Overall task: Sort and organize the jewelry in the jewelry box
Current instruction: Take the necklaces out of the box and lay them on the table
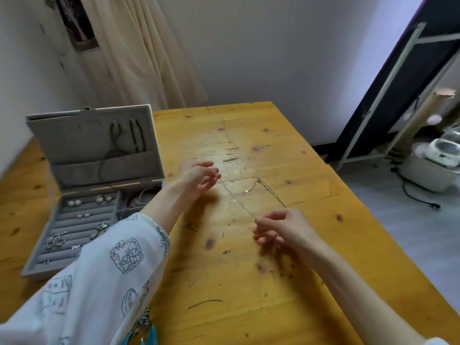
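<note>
The necklace (236, 200), mid-frame above the tabletop (249, 282), is pinched tight between left hand (196, 176) and right hand (281, 227) fingers. A hard pull might snap or knot it.

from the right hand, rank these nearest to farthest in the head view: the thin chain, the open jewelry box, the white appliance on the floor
1. Thin chain: pinched in the right hand, stretched across to the left hand.
2. White appliance: on the floor to the right, past the table edge.
3. Open jewelry box: far left of the table, beyond the left arm.
The last two are fairly close to call.
</note>
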